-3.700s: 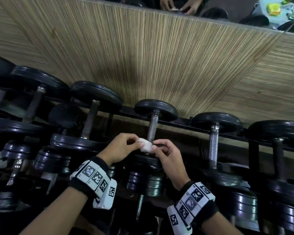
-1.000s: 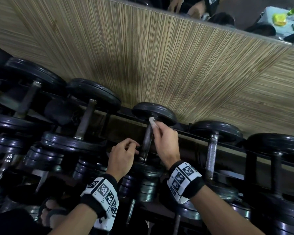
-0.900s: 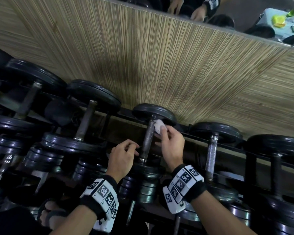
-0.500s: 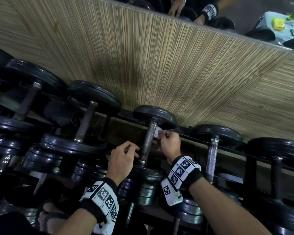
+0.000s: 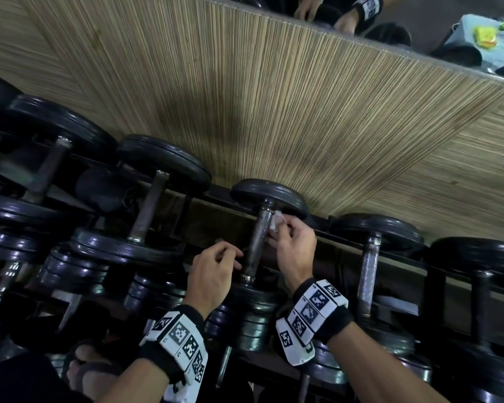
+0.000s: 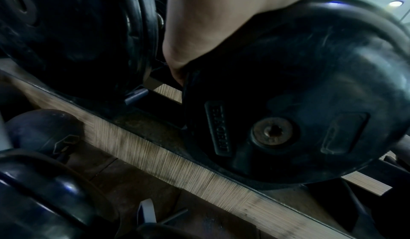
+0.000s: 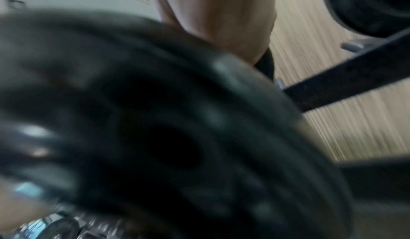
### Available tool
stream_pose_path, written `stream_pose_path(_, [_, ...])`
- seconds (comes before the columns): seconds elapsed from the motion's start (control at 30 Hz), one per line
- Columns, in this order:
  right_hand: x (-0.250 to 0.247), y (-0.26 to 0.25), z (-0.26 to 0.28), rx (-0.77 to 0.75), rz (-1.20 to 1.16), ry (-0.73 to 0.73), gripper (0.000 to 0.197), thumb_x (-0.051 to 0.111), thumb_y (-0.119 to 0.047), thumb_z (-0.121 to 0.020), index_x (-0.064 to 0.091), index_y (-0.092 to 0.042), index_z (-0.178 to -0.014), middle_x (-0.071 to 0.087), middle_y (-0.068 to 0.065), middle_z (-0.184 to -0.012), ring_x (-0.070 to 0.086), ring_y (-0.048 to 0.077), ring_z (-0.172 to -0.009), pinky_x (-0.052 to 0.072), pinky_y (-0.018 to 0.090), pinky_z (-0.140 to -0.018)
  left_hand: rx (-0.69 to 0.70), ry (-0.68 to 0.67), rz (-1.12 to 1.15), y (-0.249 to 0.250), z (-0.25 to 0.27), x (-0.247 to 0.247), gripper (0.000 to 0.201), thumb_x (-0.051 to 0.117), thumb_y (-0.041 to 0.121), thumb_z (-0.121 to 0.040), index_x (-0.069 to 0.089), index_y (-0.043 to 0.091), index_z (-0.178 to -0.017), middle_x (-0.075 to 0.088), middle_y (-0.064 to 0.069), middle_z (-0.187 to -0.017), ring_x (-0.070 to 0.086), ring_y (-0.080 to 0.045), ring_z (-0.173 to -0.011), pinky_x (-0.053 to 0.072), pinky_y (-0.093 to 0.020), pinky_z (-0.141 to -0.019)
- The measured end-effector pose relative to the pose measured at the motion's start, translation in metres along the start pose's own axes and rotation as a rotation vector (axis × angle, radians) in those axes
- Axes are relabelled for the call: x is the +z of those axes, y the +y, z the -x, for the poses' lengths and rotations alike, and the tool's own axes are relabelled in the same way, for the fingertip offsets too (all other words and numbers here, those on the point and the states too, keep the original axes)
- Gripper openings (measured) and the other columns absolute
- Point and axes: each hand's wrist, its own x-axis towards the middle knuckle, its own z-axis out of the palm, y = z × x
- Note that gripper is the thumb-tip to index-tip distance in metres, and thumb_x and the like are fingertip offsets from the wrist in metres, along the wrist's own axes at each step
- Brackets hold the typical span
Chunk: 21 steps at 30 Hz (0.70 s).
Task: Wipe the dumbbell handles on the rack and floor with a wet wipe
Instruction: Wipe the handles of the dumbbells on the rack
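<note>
L hand [image 5: 213, 274] hangs loosely curled just left of the dumbbell handle [image 5: 258, 237], holding nothing. R hand [image 5: 294, 248] pinches the wet wipe [image 5: 276, 221] against the handle's upper end, by the far plate (top rack row). Step: wiping this handle; next probably a stroke downward. Both wrist views show only plates, R one blurred, fingers hidden.

Probably a gym: racked dumbbells [image 5: 163, 205]
</note>
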Motion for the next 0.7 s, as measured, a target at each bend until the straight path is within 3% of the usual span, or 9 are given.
stream_pose_path(0.13, [0.001,-0.001,0.002,-0.154,0.221,-0.042,0.018,0.056,-0.023,-0.103,0.073,-0.018,-0.107,0.075,0.004,-0.089,0.073,0.022,-0.084,0.062,0.039,-0.076,0.010,0.001,-0.018,0.001,0.000,0.000,0.032,0.042,0.042,-0.084,0.070,0.029,-0.077,0.072,0.008,-0.072,0.069,-0.018,-0.070,0.055,-0.051,-0.074])
stream_pose_path(0.27, [0.003,-0.005,0.005,-0.259,0.413,-0.063,0.022,0.054,-0.024,-0.104,0.073,-0.016,-0.111,0.063,-0.020,-0.072,0.061,-0.003,-0.065,0.050,0.022,-0.066,0.006,-0.007,-0.051,0.003,0.002,0.000,0.031,0.042,0.039,-0.085,0.070,0.029,-0.078,0.072,0.009,-0.069,0.068,-0.018,-0.069,0.055,-0.049,-0.074])
stream_pose_path(0.33, [0.006,-0.011,0.016,-0.306,0.478,-0.143,0.023,0.054,-0.026,-0.104,0.072,-0.022,-0.118,0.071,-0.020,-0.084,0.067,-0.004,-0.080,0.052,0.019,-0.072,-0.001,-0.010,-0.089,0.005,0.001,-0.001,0.027,0.046,0.039,-0.088,0.070,0.030,-0.082,0.072,0.009,-0.072,0.068,-0.016,-0.074,0.054,-0.047,-0.079])
stream_pose_path(0.4, [0.011,-0.016,0.028,-0.283,0.497,-0.259,0.025,0.055,-0.026,-0.103,0.070,-0.026,-0.124,0.076,-0.015,-0.099,0.070,-0.001,-0.093,0.055,0.021,-0.083,-0.019,-0.027,-0.101,0.005,-0.004,-0.002,0.015,0.054,0.034,-0.095,0.067,0.029,-0.101,0.071,0.012,-0.088,0.066,-0.009,-0.090,0.051,-0.042,-0.091])
stream_pose_path(0.47, [0.011,-0.015,0.038,-0.226,0.398,-0.303,0.024,0.056,-0.022,-0.103,0.072,-0.021,-0.122,0.077,-0.011,-0.099,0.070,0.001,-0.092,0.055,0.020,-0.083,-0.028,-0.116,0.013,0.010,-0.009,-0.008,0.038,0.060,0.031,-0.096,0.051,0.031,-0.133,0.065,0.015,-0.112,0.061,-0.002,-0.106,0.046,-0.028,-0.100])
stream_pose_path(0.53, [0.005,-0.015,0.043,-0.180,0.275,-0.298,0.022,0.057,-0.017,-0.103,0.073,-0.015,-0.118,0.077,-0.005,-0.097,0.072,0.008,-0.090,0.057,0.025,-0.082,0.001,-0.276,0.147,0.018,-0.016,-0.017,0.055,0.062,0.021,-0.097,0.037,0.032,-0.144,0.060,0.012,-0.124,0.060,-0.003,-0.113,0.043,-0.020,-0.102])
stream_pose_path(0.63, [-0.007,-0.010,0.051,-0.147,0.144,-0.282,0.019,0.058,-0.015,-0.102,0.072,-0.012,-0.115,0.077,0.001,-0.100,0.073,0.016,-0.093,0.059,0.033,-0.086,0.061,-0.530,0.111,0.032,-0.028,-0.030,0.034,0.064,0.013,-0.095,0.060,0.025,-0.126,0.071,0.005,-0.116,0.064,-0.007,-0.112,0.048,-0.020,-0.099])
stream_pose_path(0.7, [-0.008,-0.008,0.056,-0.117,0.075,-0.219,0.017,0.060,-0.014,-0.100,0.069,-0.013,-0.114,0.077,0.003,-0.098,0.073,0.016,-0.092,0.058,0.030,-0.085,0.098,-0.575,0.052,0.037,-0.036,-0.034,0.017,0.065,0.015,-0.094,0.070,0.018,-0.110,0.075,-0.001,-0.106,0.068,-0.012,-0.104,0.053,-0.025,-0.094])
